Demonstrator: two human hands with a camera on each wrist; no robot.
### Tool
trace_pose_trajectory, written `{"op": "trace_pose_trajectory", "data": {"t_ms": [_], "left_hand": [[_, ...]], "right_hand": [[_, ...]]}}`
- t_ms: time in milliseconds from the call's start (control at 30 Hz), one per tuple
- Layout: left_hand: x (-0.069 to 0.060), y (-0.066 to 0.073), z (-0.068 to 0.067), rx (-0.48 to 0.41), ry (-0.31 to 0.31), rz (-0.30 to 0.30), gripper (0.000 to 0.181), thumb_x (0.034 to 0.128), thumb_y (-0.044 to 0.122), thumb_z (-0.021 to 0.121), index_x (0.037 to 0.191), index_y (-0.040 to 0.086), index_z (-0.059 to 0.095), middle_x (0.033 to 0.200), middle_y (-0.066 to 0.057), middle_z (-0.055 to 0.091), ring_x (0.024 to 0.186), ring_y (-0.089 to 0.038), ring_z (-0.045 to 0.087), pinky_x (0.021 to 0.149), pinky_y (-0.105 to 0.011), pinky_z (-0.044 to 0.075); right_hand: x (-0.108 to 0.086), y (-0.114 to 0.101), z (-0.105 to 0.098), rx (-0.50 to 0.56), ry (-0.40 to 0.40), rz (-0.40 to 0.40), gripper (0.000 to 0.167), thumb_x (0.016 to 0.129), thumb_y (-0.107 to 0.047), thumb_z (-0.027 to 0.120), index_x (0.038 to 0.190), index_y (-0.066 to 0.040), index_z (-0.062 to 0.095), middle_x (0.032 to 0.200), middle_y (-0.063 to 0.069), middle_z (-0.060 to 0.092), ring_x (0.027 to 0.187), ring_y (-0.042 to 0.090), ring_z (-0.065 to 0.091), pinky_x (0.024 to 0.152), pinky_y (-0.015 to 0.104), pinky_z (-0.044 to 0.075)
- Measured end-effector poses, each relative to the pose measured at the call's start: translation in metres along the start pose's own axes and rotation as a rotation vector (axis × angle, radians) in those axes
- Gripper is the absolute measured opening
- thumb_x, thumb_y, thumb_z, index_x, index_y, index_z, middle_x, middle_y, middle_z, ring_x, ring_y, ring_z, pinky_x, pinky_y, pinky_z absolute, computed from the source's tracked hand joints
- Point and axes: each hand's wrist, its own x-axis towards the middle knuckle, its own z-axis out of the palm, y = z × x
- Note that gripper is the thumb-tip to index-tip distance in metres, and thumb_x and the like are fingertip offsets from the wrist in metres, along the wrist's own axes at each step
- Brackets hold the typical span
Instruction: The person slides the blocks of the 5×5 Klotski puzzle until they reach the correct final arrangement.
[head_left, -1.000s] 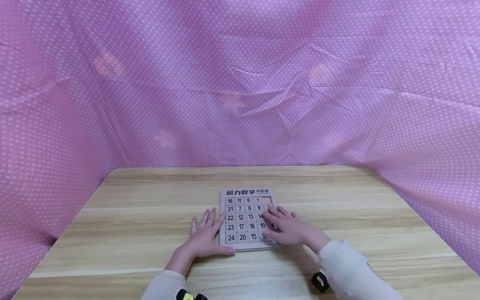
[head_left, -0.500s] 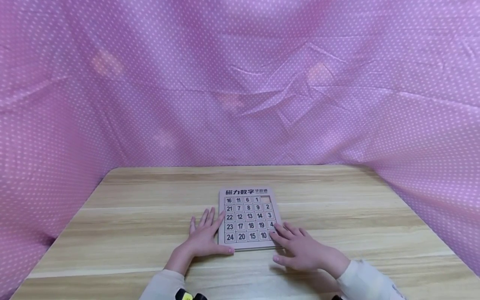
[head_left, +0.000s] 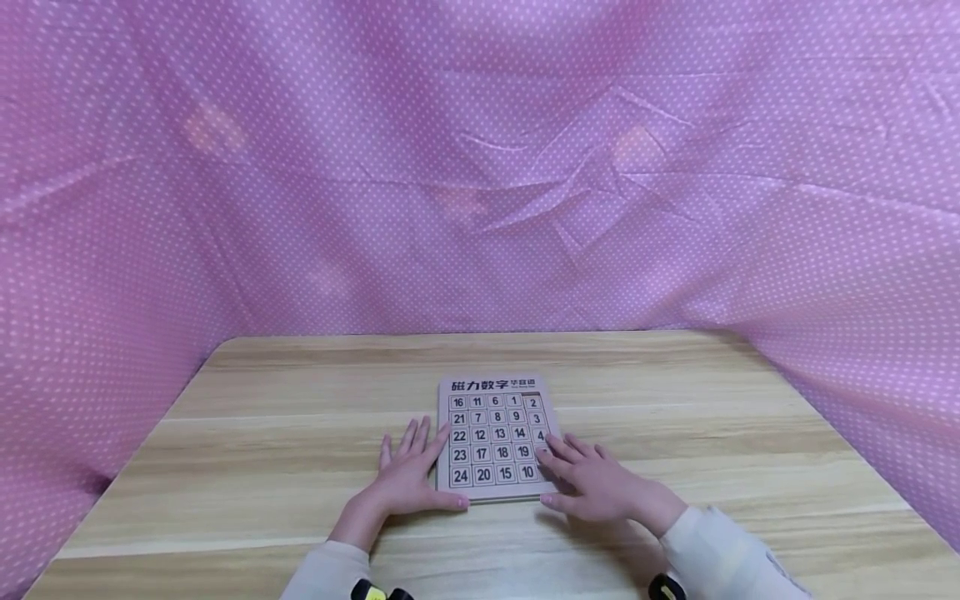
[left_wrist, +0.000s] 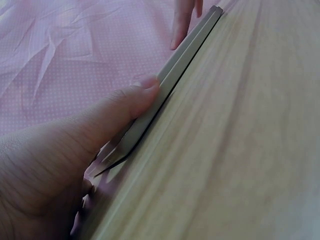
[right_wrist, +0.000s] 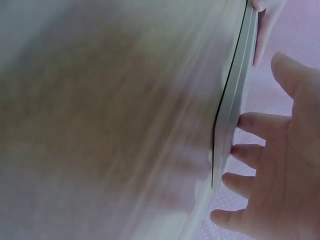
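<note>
A pale sliding number puzzle lies flat on the table, with rows of square numbered tiles under a line of dark print. My left hand rests at its left side, fingers spread and straight, index finger along the left edge and thumb against the front edge. In the left wrist view that thumb presses on the board's side. Over the lower right corner lies my right hand, its straight fingertips touching the right-hand column below tile 4. The lowest tiles of that column are hidden under the fingers.
The wood-grain table extends around the board on all sides. A pink dotted cloth hangs behind it and along both sides. Dark bands with small devices sit on the sleeves near the wrists.
The right hand first drew back toward the near right corner, then moved slightly left. Tiles 2, 3 and 4 have slid up, so 2 fills most of the top right gap. The left hand stayed still.
</note>
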Motion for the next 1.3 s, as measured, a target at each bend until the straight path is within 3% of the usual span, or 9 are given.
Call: {"op": "trace_pose_trajectory", "data": {"t_ms": [333,667,833,1300], "left_hand": [[0.001,-0.002,-0.001,0.006,-0.005,0.002,0.113,0.0492,0.075,0.056,0.139,0.018,0.018,0.141,-0.018,0.006,0.127,-0.032,-0.001,0.094,-0.056,-0.009],[0.004,-0.008,-0.005,-0.001,-0.006,0.02,0.111,0.0509,0.075,0.055,0.139,0.017,0.019,0.14,-0.02,0.007,0.127,-0.033,0.0,0.094,-0.057,-0.008],[0.005,-0.01,-0.006,-0.003,-0.009,0.031,0.11,0.0519,0.075,0.055,0.139,0.017,0.019,0.14,-0.02,0.007,0.127,-0.034,0.0,0.094,-0.057,-0.007],[0.005,-0.009,-0.005,-0.01,-0.013,0.02,0.111,0.0513,0.074,0.057,0.139,0.018,0.018,0.14,-0.019,0.007,0.127,-0.033,0.0,0.094,-0.056,-0.008]], "right_hand": [[0.011,-0.003,0.001,-0.049,0.029,0.014,0.067,0.083,-0.055,0.04,0.133,-0.011,0.034,0.139,0.012,0.023,0.123,0.039,0.017,0.09,0.062,0.016],[0.043,-0.058,0.008,-0.134,-0.001,-0.149,0.066,0.083,-0.058,0.035,0.135,-0.017,0.031,0.14,0.011,0.021,0.124,0.036,0.015,0.092,0.06,0.015],[0.055,-0.074,0.01,-0.176,-0.04,-0.166,0.065,0.082,-0.061,0.032,0.134,-0.022,0.032,0.14,0.009,0.02,0.125,0.033,0.015,0.093,0.058,0.016],[0.044,-0.063,0.008,-0.121,-0.06,-0.114,0.061,0.083,-0.057,0.036,0.134,-0.022,0.033,0.14,0.008,0.02,0.125,0.033,0.014,0.093,0.058,0.015]]}}
